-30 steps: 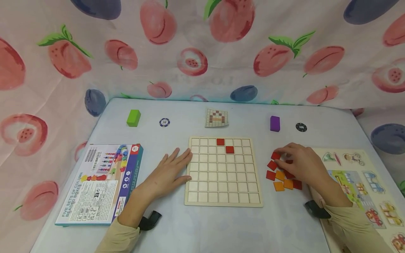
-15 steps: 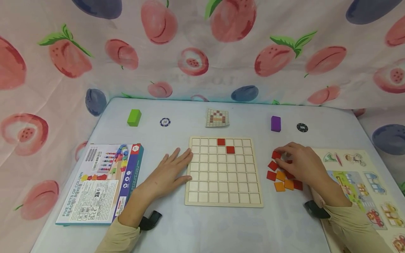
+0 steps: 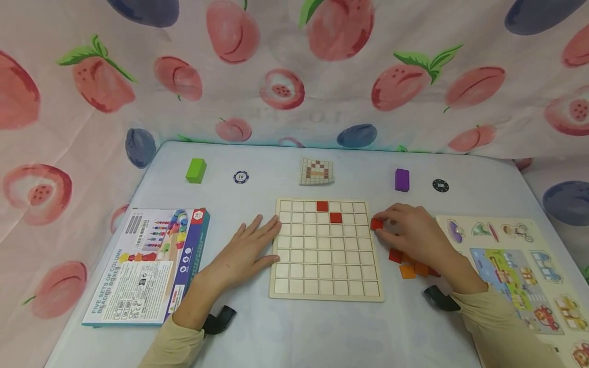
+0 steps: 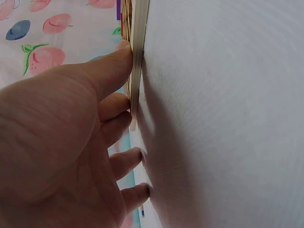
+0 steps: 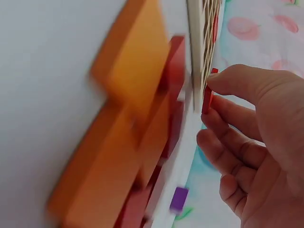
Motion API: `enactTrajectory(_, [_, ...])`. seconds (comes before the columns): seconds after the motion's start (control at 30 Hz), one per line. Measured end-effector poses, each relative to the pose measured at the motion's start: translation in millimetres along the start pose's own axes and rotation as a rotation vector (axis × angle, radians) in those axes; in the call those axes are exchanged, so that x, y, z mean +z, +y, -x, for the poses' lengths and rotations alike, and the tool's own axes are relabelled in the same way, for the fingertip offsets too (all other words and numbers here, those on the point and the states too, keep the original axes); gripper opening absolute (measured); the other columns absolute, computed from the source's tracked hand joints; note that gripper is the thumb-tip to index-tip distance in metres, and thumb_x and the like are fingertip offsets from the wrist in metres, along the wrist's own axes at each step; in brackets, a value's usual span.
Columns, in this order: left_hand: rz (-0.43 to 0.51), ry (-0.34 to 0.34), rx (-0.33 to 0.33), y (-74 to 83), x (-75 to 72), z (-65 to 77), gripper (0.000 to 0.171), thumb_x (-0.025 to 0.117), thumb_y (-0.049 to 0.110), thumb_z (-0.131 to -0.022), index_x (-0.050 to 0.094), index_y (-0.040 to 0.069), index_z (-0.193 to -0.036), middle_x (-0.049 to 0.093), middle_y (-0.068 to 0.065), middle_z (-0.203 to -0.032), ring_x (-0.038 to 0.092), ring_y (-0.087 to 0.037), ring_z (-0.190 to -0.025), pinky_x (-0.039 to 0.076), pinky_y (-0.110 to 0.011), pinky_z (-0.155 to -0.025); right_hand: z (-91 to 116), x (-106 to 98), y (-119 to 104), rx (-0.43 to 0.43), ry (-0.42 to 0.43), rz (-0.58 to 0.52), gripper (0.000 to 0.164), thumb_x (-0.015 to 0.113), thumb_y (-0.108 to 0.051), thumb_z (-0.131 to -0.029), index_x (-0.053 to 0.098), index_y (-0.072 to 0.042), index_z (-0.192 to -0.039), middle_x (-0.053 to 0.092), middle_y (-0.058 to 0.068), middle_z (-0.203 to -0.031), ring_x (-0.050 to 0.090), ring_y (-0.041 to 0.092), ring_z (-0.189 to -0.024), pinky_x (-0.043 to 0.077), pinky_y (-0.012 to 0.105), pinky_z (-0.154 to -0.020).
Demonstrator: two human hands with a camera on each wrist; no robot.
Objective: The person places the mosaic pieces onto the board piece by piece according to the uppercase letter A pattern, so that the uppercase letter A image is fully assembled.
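Note:
A pale wooden grid board (image 3: 318, 250) lies mid-table, with one red tile (image 3: 322, 206) in its top row and another red tile (image 3: 336, 217) in the row below, one column right. My left hand (image 3: 241, 250) lies spread along the board's left side, fingertips and thumb at the edge. Beside the board's upper right edge, my right hand (image 3: 414, 232) pinches a red square tile (image 3: 377, 224) between thumb and fingers; the right wrist view shows this red tile (image 5: 207, 97) upright. Under that hand lie orange tiles (image 3: 407, 271) and several red ones, partly hidden.
Behind the board stands a small pattern card (image 3: 316, 171). A green block (image 3: 196, 170), a blue-rimmed chip (image 3: 241, 177), a purple block (image 3: 402, 180) and a black chip (image 3: 440, 185) line the back. A boxed set (image 3: 147, 266) lies left, a picture puzzle board (image 3: 515, 276) right.
My right hand has moved left from the tile pile toward the board, carrying a red tile. The left hand has stayed at the board's edge.

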State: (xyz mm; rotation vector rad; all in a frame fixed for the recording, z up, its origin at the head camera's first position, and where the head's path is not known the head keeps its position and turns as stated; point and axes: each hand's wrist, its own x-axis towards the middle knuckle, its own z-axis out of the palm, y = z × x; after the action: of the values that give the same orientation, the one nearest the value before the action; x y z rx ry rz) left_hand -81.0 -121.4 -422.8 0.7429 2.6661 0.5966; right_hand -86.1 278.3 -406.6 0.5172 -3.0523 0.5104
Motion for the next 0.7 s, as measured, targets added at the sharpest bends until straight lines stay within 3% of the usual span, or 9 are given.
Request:
enactTrajectory(0.27, [0.003,-0.009,-0.003,-0.7,-1.4,-0.1,0.078,0.067,0.040,-0.105,0.031,0.013,-0.169,0.023,-0.003,-0.179,0.013,-0.038,-0.168,0.014,-0.066,-0.135,-18.1,8.5,-17.6,-0.116,-0.061,-0.064,0.025,0.082,-0.023,-0.094,0.081,-0.018,-0.119,0.077,0.000,-0.112,0.066,0.017,-0.097,0.050,0.042,-0.090])
enactTrajectory(0.7, [0.004,-0.015,-0.005,-1.7,-0.1,-0.4,0.078,0.067,0.040,-0.105,0.031,0.013,-0.169,0.022,-0.002,-0.179,0.013,-0.038,-0.168,0.014,-0.066,-0.135,-28.1,18.1,-29.6,-0.117,-0.109,-0.024,0.028,0.084,-0.023,-0.092,0.081,-0.018,-0.120,0.078,0.003,-0.115,0.071,0.022,-0.104,0.052,0.045,-0.091])
